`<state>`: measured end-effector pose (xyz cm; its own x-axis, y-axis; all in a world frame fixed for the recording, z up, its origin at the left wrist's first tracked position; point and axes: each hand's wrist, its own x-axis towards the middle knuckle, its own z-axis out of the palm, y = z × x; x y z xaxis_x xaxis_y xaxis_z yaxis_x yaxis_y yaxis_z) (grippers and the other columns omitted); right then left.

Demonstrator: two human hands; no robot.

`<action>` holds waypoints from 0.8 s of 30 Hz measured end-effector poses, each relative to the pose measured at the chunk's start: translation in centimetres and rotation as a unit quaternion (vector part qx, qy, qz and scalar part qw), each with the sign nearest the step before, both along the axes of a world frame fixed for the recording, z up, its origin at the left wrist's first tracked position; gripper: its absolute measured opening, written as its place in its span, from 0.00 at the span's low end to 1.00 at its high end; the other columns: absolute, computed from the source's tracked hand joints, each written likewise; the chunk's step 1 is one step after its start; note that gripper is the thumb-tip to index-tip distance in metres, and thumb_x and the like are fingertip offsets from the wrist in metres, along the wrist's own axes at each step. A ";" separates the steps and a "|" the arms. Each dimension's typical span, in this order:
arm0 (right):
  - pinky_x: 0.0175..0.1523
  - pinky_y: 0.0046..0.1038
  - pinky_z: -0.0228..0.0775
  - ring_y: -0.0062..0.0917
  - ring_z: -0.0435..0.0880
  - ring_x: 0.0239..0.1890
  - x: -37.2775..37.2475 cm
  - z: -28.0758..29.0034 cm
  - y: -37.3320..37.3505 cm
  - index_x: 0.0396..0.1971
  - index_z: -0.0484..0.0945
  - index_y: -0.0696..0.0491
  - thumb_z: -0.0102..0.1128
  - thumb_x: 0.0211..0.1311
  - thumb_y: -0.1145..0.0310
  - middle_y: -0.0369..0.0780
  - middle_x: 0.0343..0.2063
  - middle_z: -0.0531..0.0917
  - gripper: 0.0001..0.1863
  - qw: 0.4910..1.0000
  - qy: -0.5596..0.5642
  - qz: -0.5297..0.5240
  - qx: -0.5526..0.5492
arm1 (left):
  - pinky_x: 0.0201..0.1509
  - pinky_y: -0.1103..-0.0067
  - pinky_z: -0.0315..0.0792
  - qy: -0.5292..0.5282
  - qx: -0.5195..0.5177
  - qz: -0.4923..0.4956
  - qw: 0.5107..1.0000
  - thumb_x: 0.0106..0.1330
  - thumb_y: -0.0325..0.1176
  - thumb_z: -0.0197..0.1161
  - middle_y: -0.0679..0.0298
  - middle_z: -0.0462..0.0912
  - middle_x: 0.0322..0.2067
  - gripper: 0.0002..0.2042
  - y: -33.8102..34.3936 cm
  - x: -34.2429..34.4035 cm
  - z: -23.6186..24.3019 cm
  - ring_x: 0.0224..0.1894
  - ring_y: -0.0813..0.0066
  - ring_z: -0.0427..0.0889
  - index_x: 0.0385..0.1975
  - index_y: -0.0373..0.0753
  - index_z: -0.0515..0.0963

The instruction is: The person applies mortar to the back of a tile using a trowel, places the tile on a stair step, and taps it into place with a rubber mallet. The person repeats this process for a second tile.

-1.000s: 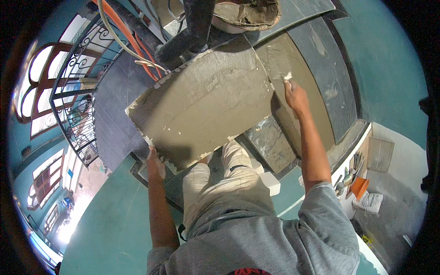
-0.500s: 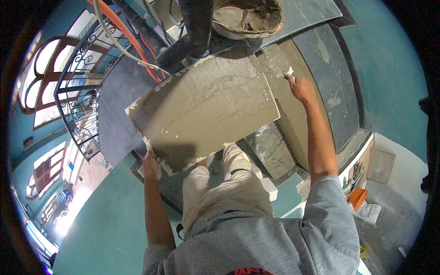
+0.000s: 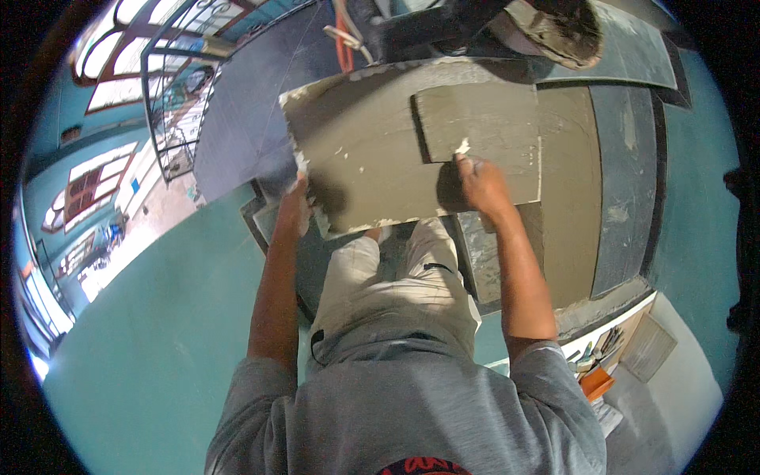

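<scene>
The mortar-coated slab (image 3: 372, 178) lies across the centre of the frame, its left edge gripped by the left hand (image 3: 296, 210) at centre-left. The right hand (image 3: 484, 190) is closed on what looks like a flat trowel (image 3: 483, 119), though its outline blends into the coating. Pressing hard toward the slab's right end could tip it out of that one-edge hold; a tilted blade could gouge the layer.

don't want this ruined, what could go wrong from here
The slab might tip or slip: the left hand holds only its edge. The flat rectangular piece at the right hand could gouge the grey coat beneath it. The bucket close by the slab's far right corner could get bumped.
</scene>
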<state>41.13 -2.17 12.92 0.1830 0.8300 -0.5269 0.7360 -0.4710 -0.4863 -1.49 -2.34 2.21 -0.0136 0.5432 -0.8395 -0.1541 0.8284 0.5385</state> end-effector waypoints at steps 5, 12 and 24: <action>0.51 0.53 0.73 0.62 0.81 0.44 -8.8 1.1 -0.3 0.42 0.83 0.60 0.44 0.79 0.51 0.61 0.38 0.84 0.27 0.987 0.004 0.155 -0.050 | 0.63 0.65 0.67 -0.074 -0.035 -0.020 0.996 0.76 0.55 0.57 0.66 0.73 0.66 0.30 0.7 -0.5 -0.2 0.61 0.67 0.74 0.71 0.44 0.68; 0.46 0.52 0.78 0.55 0.85 0.40 -10.7 4.1 -2.4 0.46 0.84 0.56 0.50 0.75 0.49 0.56 0.35 0.86 0.24 0.904 0.018 0.406 -0.130 | 0.61 0.67 0.71 -0.094 -0.021 -0.020 0.995 0.79 0.51 0.55 0.66 0.79 0.54 0.23 1.2 0.6 2.8 0.52 0.69 0.78 0.63 0.42 0.74; 0.37 0.43 0.82 0.44 0.90 0.34 -15.2 2.7 -12.5 0.40 0.80 0.56 0.55 0.72 0.56 0.50 0.32 0.88 0.17 0.886 -0.088 0.447 -0.083 | 0.54 0.70 0.77 -0.139 0.011 -0.033 0.990 0.80 0.49 0.51 0.65 0.84 0.44 0.22 1.4 0.5 1.9 0.45 0.72 0.83 0.57 0.36 0.78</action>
<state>25.97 -14.62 15.62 -0.4167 0.5986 -0.6842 0.9090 0.2842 -0.3050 -1.00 -0.98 4.14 0.2528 0.5538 -0.7933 -0.2445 0.8299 0.5015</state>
